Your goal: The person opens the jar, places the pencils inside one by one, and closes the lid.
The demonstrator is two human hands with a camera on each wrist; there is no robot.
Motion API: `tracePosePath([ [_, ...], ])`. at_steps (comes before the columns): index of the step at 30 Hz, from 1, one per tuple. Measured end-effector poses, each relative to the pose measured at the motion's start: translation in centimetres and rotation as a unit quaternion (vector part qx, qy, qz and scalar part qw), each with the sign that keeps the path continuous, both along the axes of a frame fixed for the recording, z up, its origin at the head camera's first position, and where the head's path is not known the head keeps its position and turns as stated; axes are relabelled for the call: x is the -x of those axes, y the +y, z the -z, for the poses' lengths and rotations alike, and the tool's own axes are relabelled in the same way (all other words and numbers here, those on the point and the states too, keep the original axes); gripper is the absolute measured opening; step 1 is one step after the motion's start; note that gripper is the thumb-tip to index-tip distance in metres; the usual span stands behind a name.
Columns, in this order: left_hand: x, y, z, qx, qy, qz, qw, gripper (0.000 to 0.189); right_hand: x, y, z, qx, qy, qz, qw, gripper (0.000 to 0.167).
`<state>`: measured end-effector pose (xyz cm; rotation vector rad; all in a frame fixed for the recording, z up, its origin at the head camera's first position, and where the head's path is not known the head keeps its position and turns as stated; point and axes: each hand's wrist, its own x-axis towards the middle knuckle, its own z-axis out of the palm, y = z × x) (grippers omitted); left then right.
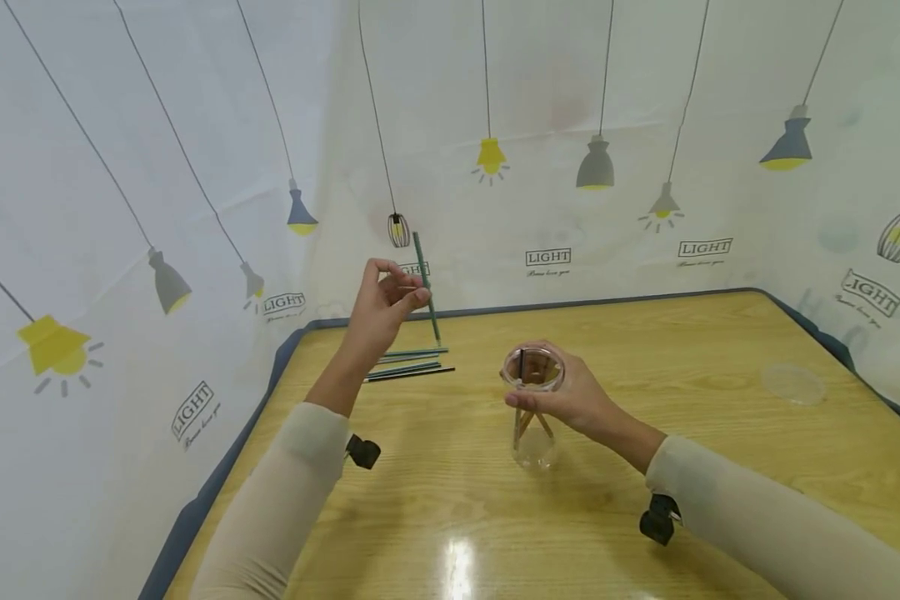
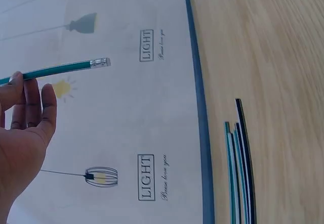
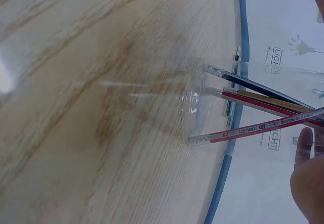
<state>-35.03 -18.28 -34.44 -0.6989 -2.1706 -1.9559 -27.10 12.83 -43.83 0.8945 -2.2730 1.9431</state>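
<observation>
My left hand (image 1: 384, 310) pinches a green pencil (image 1: 433, 318) between thumb and fingers, raised above the far left part of the table. In the left wrist view its eraser end with a silver band (image 2: 100, 62) points away from the fingers. My right hand (image 1: 581, 393) grips a clear jar (image 1: 536, 455) near its rim. The jar stands upright, open at the top. Several pencils lean inside it, among them a red one (image 3: 248, 130) and a dark blue one (image 3: 263, 88), eraser ends down at the jar's bottom.
Several green and black pencils (image 2: 238, 168) lie side by side on the wooden table (image 1: 450, 492), just beyond my left forearm. A clear round lid (image 1: 793, 384) lies flat at the right. Lamp-printed fabric (image 1: 450, 100) stands round the table's back and sides.
</observation>
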Motion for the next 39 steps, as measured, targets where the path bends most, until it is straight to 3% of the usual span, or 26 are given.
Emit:
tracePosePath([
  [5,-1.3,1.9,-2.4,-0.065,0.006,0.042,0.9970,0.032,0.1,0.1,0.0,-0.002,0.005,0.004,1.0000,0.049],
  [10,-2.8,3.7,-4.3,-0.079,0.023,0.072,0.9940,0.032,0.1,0.1,-0.1,-0.002,-0.004,0.013,0.9999,0.051],
  [15,-3.9,4.8,-5.3,-0.096,0.033,0.098,0.9901,0.033,0.0,0.0,-0.1,-0.001,-0.006,0.014,0.9999,0.051],
  [24,-5.3,5.9,-5.6,-0.138,0.006,0.155,0.9782,0.033,-0.2,-0.2,0.1,0.005,-0.014,0.003,0.9999,0.048],
  [30,-5.6,6.6,-5.5,-0.140,0.005,0.170,0.9754,0.034,-0.1,-0.2,-0.1,0.007,-0.012,0.001,0.9999,0.049],
  [39,-5.7,7.4,-4.3,-0.138,-0.015,0.176,0.9745,0.031,0.0,-0.1,0.1,0.003,-0.017,0.000,0.9998,0.051],
])
